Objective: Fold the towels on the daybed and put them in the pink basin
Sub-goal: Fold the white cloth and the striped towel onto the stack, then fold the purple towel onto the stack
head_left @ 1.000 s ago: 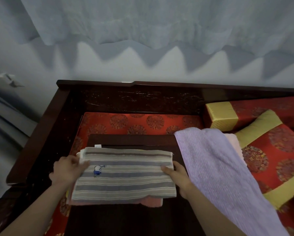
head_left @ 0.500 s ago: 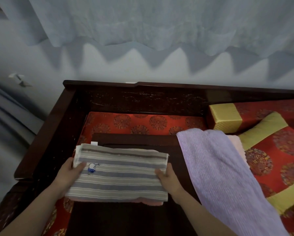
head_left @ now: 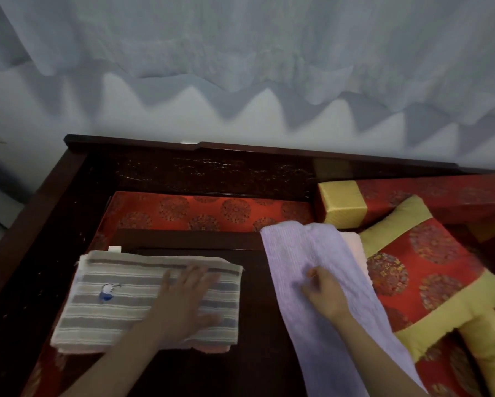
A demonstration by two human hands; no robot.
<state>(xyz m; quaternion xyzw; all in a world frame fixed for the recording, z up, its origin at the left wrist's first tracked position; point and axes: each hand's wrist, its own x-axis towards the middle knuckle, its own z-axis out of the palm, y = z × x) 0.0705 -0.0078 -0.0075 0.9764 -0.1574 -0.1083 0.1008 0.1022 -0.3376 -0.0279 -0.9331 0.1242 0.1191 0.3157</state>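
Nearest to the camera, two bare forearms are seen coming in from the lower edge. The left hand [head_left: 183,299] is laid flat, palm down, on the right half of the striped towel [head_left: 117,305]; its fingers are straight and spread a little apart, and nothing is gripped by them. The right hand [head_left: 323,293] is placed on the lilac towel [head_left: 292,253], with the fingers bent and drawn together, so that a small fold of the cloth is pinched between thumb and fingers.

The striped towel is folded into a neat rectangle, and a small blue figure is stitched on it. It is stacked on a folded pink towel [head_left: 212,349], of which only the near edge is shown. Both are lying on the left part of a dark wooden table [head_left: 255,310]. The lilac towel is spread unfolded as a long strip over the right edge of this table. A pale pink towel [head_left: 353,245] is partly covered by its far end.

To the right, red and yellow cushions [head_left: 412,267] are piled. Further back, a red patterned mat [head_left: 212,207] is seen, then the dark carved back of the daybed [head_left: 183,173]. Behind it a pale wall [head_left: 183,110] is visible, and a light curtain [head_left: 240,38] is hung above.
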